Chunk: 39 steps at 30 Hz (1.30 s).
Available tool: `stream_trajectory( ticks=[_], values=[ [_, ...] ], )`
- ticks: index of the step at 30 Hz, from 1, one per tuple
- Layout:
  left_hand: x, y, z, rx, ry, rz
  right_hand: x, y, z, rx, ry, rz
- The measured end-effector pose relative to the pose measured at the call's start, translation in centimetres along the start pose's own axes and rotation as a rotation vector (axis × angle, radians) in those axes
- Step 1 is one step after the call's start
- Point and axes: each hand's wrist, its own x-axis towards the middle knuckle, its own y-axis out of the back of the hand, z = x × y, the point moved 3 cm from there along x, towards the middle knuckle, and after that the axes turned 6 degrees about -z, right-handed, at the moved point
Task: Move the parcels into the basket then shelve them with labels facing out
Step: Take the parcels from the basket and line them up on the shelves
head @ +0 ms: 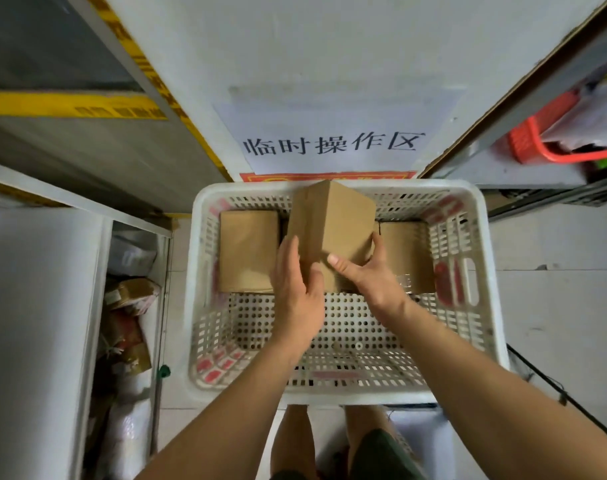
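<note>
A white perforated plastic basket [347, 341] stands on the floor in front of me. A plain brown cardboard parcel [336, 223] is tilted above the basket's far half, held between both hands. My left hand [297, 289] presses its left side and my right hand [368, 275] grips its near right corner. Two more brown parcels lie flat on the basket's floor: one at the far left [248, 249], one at the far right [407, 254]. No label shows on any visible face.
Grey metal shelving [70, 161] with yellow tape runs along the left; a white shelf [35, 306] below holds wrapped parcels [129, 306]. On the right shelf sits a red basket [544, 140]. A paper sign [333, 143] hangs on the wall ahead. A black cable [551, 386] crosses the floor.
</note>
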Motion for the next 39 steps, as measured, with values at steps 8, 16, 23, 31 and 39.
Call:
stream_trajectory(
  ticks=[8, 16, 23, 31, 39],
  values=[
    [-3.4, 4.9, 5.3, 0.128, -0.285, 0.022, -5.2, -2.2, -7.1, 0.016, 0.045, 0.011],
    [-5.9, 11.4, 8.5, -0.317, 0.141, -0.142, -12.8, -1.7, -11.2, 0.341, -0.112, -0.405],
    [-8.2, 13.0, 10.7, -0.782, 0.177, -0.473, -15.5, -3.4, -12.4, 0.546, -0.085, -0.409],
    [-8.1, 15.6, 8.7, -0.48, 0.093, -0.212, -17.6, -6.0, -13.9, 0.055, 0.08, -0.262],
    [-11.3, 21.3, 9.1, -0.33, -0.072, 0.032, -18.3, -11.1, -15.7, -0.208, 0.178, -0.372]
  ],
)
